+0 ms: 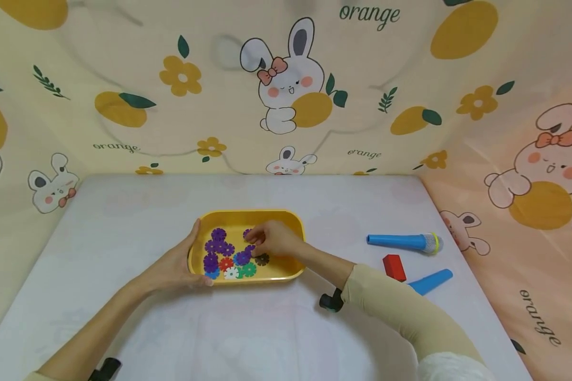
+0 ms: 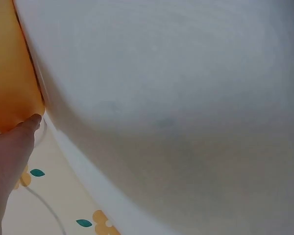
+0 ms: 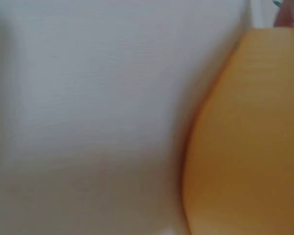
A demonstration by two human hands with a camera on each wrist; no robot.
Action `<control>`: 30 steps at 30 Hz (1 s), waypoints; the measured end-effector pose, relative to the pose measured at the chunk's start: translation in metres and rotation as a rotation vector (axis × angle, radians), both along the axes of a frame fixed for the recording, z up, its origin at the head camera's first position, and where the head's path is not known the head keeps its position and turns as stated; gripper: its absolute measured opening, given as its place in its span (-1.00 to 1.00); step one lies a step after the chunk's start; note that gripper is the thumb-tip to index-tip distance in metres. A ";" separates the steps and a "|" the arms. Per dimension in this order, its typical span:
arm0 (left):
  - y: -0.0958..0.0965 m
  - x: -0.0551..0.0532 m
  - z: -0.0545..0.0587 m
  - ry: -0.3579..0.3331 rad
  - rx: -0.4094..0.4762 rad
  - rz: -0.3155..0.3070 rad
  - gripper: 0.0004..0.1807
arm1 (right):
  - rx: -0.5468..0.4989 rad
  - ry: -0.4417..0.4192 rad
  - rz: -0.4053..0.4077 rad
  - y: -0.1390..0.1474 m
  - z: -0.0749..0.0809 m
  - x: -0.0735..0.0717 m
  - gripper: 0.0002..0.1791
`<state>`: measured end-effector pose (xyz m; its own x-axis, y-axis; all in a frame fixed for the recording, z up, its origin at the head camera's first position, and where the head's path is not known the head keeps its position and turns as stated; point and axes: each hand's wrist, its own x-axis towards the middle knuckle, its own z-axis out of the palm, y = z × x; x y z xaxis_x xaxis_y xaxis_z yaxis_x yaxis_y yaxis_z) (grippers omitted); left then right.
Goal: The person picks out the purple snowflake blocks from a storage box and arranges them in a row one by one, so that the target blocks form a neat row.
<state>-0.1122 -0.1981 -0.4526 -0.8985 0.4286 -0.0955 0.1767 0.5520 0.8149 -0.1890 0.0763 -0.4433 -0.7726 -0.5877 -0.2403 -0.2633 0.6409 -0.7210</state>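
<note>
My left hand (image 1: 176, 262) grips the left end of a yellow tray (image 1: 291, 275), its thumb over the near edge. In the left wrist view, part of that hand (image 2: 12, 156) touches the corner of the tray (image 2: 12, 63). Reaching inside from the right, my right hand (image 1: 276, 239) has its fingers bent and pinches a purple snowflake disc (image 1: 250, 248) at the fingertips. Several more purple discs (image 1: 218, 234) are grouped at the left of the tray. Nearer the front lie a red disc (image 1: 226, 264), a white disc (image 1: 231, 273), green discs (image 1: 249, 269) and a dark brown disc (image 1: 262, 259).
Right of the tray, a blue toy microphone (image 1: 400, 242) lies on the white table (image 1: 143, 201). A red block (image 1: 394, 267) and another blue piece (image 1: 431, 281) are nearer, partly behind the right sleeve. A printed cloth (image 1: 209, 116) hangs behind and beside the table.
</note>
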 end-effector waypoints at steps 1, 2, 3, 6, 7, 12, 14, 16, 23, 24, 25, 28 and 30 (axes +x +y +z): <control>0.000 0.000 0.000 0.000 0.000 0.001 0.54 | 0.021 0.018 0.004 -0.001 -0.001 0.001 -0.72; -0.001 0.000 -0.001 -0.001 -0.003 0.001 0.54 | 0.042 0.038 0.006 -0.003 -0.003 0.002 -0.74; -0.001 0.000 -0.001 -0.001 -0.002 0.001 0.54 | 0.057 0.057 0.009 -0.004 -0.004 0.002 -0.76; -0.002 0.000 -0.001 -0.001 -0.005 0.001 0.54 | 0.077 0.090 0.014 -0.006 -0.006 0.003 -0.78; -0.003 0.000 0.000 -0.001 -0.008 0.000 0.54 | 0.072 0.094 0.017 -0.006 -0.006 0.003 -0.78; -0.004 -0.001 0.000 0.006 -0.010 0.002 0.54 | 0.052 0.108 0.020 -0.007 -0.003 0.002 -0.83; -0.004 -0.001 0.000 0.008 -0.003 0.002 0.53 | 0.037 0.091 0.012 -0.007 -0.002 0.002 -0.88; -0.004 0.000 0.000 0.008 0.004 0.005 0.53 | 0.012 0.062 0.000 -0.007 -0.001 0.002 -0.91; -0.004 0.003 0.000 0.010 0.008 0.004 0.53 | -0.124 0.021 0.015 -0.006 0.009 -0.007 -0.83; -0.004 0.003 0.000 0.011 0.007 0.004 0.53 | -0.149 0.003 0.011 -0.005 0.011 -0.009 -0.81; -0.004 0.004 0.001 0.010 0.008 0.005 0.53 | -0.173 -0.016 0.005 -0.004 0.014 -0.012 -0.80; -0.002 0.003 0.002 0.009 0.013 0.002 0.53 | -0.233 -0.068 -0.027 0.001 0.021 -0.022 -0.78; 0.000 0.002 0.002 0.011 0.014 -0.003 0.52 | -0.264 -0.084 -0.044 0.006 0.026 -0.031 -0.76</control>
